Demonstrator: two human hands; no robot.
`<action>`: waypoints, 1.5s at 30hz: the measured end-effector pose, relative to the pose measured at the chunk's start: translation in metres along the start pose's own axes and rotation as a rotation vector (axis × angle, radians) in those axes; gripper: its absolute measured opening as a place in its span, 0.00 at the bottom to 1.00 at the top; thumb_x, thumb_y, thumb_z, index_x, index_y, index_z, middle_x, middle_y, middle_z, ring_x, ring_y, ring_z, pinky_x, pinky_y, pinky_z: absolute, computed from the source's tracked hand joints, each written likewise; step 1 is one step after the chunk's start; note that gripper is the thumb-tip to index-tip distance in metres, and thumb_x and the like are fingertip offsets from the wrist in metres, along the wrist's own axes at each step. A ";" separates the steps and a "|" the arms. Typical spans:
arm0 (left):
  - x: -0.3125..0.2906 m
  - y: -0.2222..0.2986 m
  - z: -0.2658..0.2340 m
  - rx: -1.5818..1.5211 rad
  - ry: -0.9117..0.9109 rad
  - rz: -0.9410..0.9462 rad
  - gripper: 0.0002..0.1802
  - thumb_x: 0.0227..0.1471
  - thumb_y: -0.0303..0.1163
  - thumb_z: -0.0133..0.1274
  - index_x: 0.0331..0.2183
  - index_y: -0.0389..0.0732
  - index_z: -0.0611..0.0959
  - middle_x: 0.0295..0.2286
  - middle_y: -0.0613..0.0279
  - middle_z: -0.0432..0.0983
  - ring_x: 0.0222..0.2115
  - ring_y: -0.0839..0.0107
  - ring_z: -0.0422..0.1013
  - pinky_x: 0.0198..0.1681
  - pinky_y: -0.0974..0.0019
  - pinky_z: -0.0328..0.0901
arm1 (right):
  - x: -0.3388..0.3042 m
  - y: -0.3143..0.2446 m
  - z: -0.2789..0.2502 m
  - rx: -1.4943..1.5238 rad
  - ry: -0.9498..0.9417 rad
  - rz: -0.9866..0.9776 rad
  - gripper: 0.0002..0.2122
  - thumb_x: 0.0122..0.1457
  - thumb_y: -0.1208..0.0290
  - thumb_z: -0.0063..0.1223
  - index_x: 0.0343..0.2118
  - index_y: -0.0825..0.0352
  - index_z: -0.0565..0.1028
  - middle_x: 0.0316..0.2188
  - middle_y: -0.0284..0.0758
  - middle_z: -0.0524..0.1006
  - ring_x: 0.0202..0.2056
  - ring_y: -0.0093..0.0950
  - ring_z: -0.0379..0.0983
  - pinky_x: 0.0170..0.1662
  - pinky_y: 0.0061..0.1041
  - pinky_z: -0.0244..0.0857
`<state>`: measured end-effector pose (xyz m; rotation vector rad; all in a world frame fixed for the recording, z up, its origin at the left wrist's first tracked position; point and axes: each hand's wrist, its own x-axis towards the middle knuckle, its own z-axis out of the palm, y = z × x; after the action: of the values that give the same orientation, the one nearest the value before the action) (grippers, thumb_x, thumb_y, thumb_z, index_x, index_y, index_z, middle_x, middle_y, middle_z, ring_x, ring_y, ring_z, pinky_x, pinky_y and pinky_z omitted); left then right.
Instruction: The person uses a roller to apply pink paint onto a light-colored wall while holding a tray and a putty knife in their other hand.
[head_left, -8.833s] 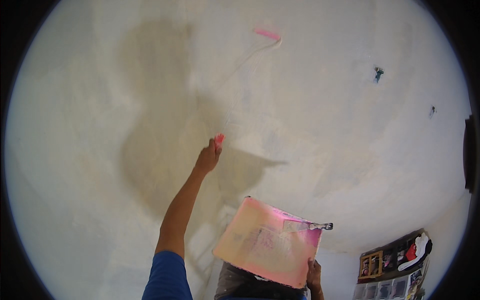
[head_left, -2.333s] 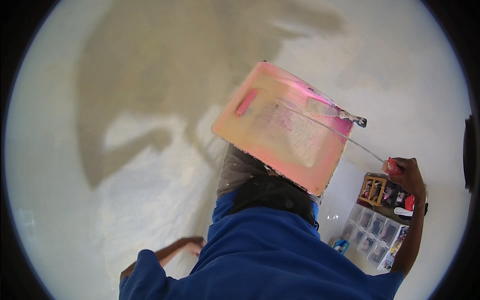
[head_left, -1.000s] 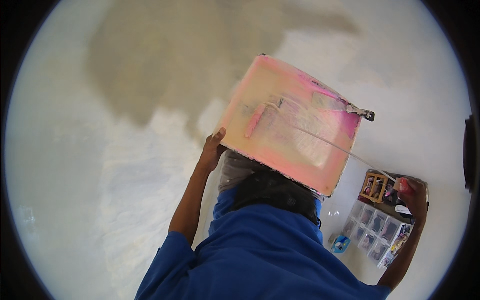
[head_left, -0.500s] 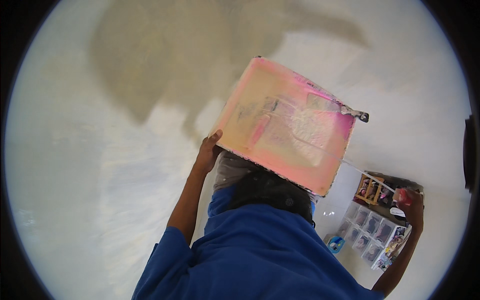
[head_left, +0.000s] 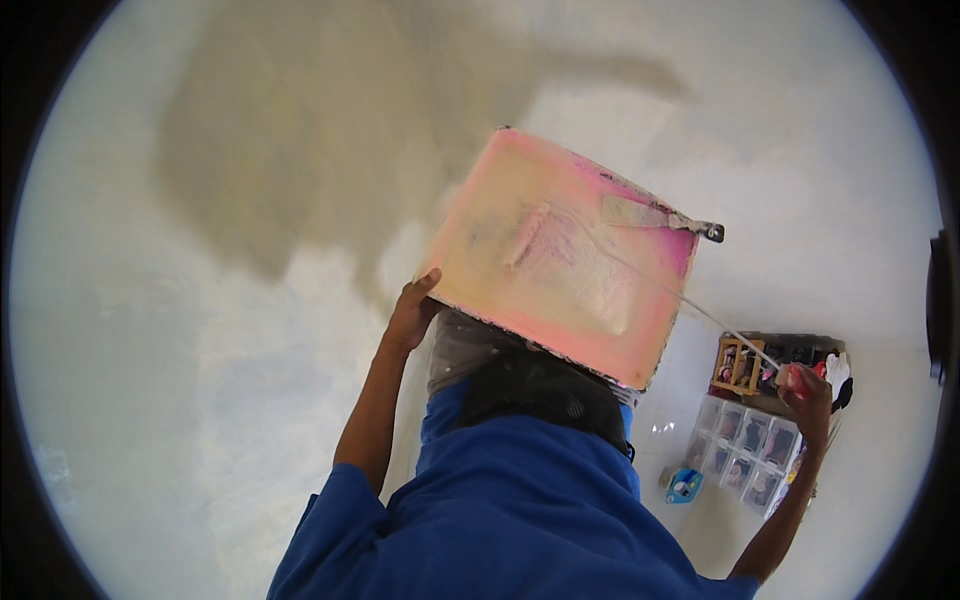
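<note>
My left hand (head_left: 410, 313) is closed on the left edge of a pink, roughly rectangular tray (head_left: 652, 352), thumb over the rim. The tray is tilted in front of my body and coated with pale, wet-looking material. My right hand (head_left: 808, 402), out to the right, is closed round the red handle of a paint roller (head_left: 725, 325). Its long thin rod reaches over the tray, and the small coated roller head rests in the pale material. A putty knife (head_left: 637, 212) lies across the tray's far right edge, its dark handle sticking out past the rim.
A wall (head_left: 110, 350) with a large damp-looking grey-brown patch (head_left: 290, 130) spreads ahead and left. At lower right stand clear stacked boxes (head_left: 745, 450) with shoes, a wooden rack (head_left: 738, 368) and a blue container (head_left: 684, 486) on the floor.
The roller head has shifted a little toward the tray's far side, spreading the pale material. My right hand has moved slightly left. The tray has shifted a little left in view.
</note>
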<state>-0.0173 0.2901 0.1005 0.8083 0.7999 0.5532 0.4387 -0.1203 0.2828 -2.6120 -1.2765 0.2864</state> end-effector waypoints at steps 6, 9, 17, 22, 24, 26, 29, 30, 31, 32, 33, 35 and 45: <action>-0.002 0.008 0.007 0.000 -0.035 0.008 0.34 0.53 0.48 0.51 0.51 0.29 0.70 0.48 0.52 0.71 0.49 0.63 0.67 0.53 0.58 0.61 | 0.046 -0.054 0.007 0.019 0.055 -0.062 0.18 0.41 0.74 0.61 0.39 0.69 0.76 0.29 0.42 0.78 0.31 0.38 0.76 0.36 0.30 0.67; -0.002 0.004 0.004 -0.019 -0.022 0.002 0.33 0.53 0.47 0.51 0.50 0.29 0.71 0.47 0.52 0.71 0.48 0.63 0.68 0.53 0.58 0.61 | 0.067 -0.067 0.016 -0.002 0.077 -0.121 0.16 0.42 0.70 0.61 0.37 0.67 0.76 0.29 0.42 0.78 0.31 0.41 0.75 0.36 0.33 0.68; -0.004 -0.002 0.000 -0.021 -0.048 -0.008 0.32 0.53 0.46 0.51 0.50 0.28 0.71 0.46 0.52 0.72 0.48 0.63 0.68 0.52 0.58 0.61 | 0.048 -0.064 -0.001 -0.152 0.035 -0.069 0.16 0.42 0.70 0.61 0.37 0.67 0.77 0.29 0.42 0.78 0.32 0.41 0.75 0.37 0.33 0.67; -0.003 -0.003 0.003 -0.044 -0.048 0.012 0.34 0.53 0.46 0.52 0.51 0.28 0.70 0.47 0.51 0.71 0.48 0.62 0.68 0.52 0.58 0.61 | -0.006 -0.004 -0.013 -0.112 0.065 0.004 0.19 0.39 0.76 0.62 0.39 0.68 0.76 0.31 0.42 0.78 0.32 0.37 0.76 0.38 0.31 0.68; 0.000 -0.002 0.001 -0.036 -0.047 0.005 0.34 0.52 0.46 0.52 0.51 0.28 0.70 0.47 0.51 0.71 0.49 0.62 0.68 0.53 0.58 0.61 | -0.024 0.005 -0.031 -0.083 0.033 0.049 0.19 0.39 0.78 0.61 0.39 0.68 0.76 0.30 0.42 0.78 0.32 0.36 0.76 0.38 0.29 0.68; 0.000 0.001 0.001 -0.026 -0.042 0.004 0.34 0.52 0.46 0.52 0.51 0.28 0.69 0.48 0.51 0.71 0.49 0.62 0.67 0.53 0.58 0.60 | -0.035 0.014 -0.046 -0.051 0.003 0.088 0.19 0.38 0.81 0.61 0.38 0.69 0.76 0.30 0.41 0.78 0.31 0.34 0.76 0.38 0.27 0.68; -0.002 0.007 0.005 -0.010 -0.030 0.009 0.34 0.52 0.46 0.52 0.51 0.28 0.69 0.47 0.52 0.71 0.49 0.62 0.68 0.53 0.58 0.60 | -0.047 0.025 -0.055 0.055 -0.015 0.229 0.17 0.36 0.82 0.59 0.36 0.70 0.77 0.29 0.40 0.78 0.31 0.29 0.75 0.38 0.26 0.68; -0.003 0.008 0.006 -0.006 -0.029 -0.003 0.34 0.52 0.46 0.52 0.51 0.28 0.70 0.47 0.52 0.71 0.48 0.63 0.68 0.53 0.58 0.60 | -0.049 0.026 -0.049 0.059 0.001 0.230 0.17 0.36 0.82 0.59 0.36 0.70 0.77 0.29 0.40 0.78 0.31 0.29 0.75 0.38 0.26 0.68; 0.000 0.010 0.005 0.002 -0.031 -0.006 0.34 0.52 0.46 0.53 0.50 0.28 0.70 0.47 0.52 0.72 0.48 0.64 0.68 0.53 0.58 0.60 | -0.045 0.024 -0.038 0.068 0.005 0.158 0.17 0.36 0.81 0.59 0.35 0.70 0.77 0.29 0.40 0.78 0.31 0.30 0.75 0.38 0.27 0.68; -0.002 0.007 0.005 -0.003 -0.011 -0.020 0.32 0.51 0.45 0.53 0.50 0.29 0.71 0.47 0.54 0.72 0.48 0.65 0.68 0.52 0.59 0.60 | -0.042 0.022 -0.029 0.077 0.012 0.084 0.16 0.36 0.81 0.60 0.34 0.69 0.77 0.30 0.40 0.78 0.31 0.31 0.75 0.37 0.27 0.68; -0.001 0.005 -0.004 0.025 -0.004 -0.032 0.31 0.51 0.45 0.53 0.49 0.30 0.72 0.46 0.56 0.72 0.47 0.66 0.68 0.52 0.60 0.61 | -0.033 0.014 -0.022 0.018 -0.166 0.108 0.15 0.38 0.77 0.60 0.34 0.68 0.78 0.30 0.41 0.78 0.32 0.35 0.75 0.36 0.29 0.68; 0.001 -0.009 -0.011 0.025 0.043 -0.065 0.30 0.51 0.45 0.54 0.49 0.32 0.72 0.46 0.58 0.73 0.47 0.67 0.68 0.51 0.61 0.61 | -0.031 0.020 0.017 -0.189 0.043 -0.207 0.09 0.37 0.73 0.63 0.22 0.68 0.74 0.20 0.40 0.74 0.24 0.39 0.72 0.29 0.33 0.65; -0.047 0.009 0.039 0.725 0.731 0.815 0.31 0.35 0.43 0.67 0.37 0.36 0.71 0.31 0.56 0.71 0.31 0.65 0.69 0.34 0.64 0.65 | -0.085 0.018 0.041 0.335 0.061 0.050 0.14 0.38 0.66 0.61 0.28 0.67 0.78 0.18 0.33 0.73 0.21 0.27 0.71 0.26 0.27 0.64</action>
<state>-0.0153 0.2461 0.1435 1.6702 1.3744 1.3696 0.3895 -0.1940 0.2455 -2.3505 -1.0428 0.3885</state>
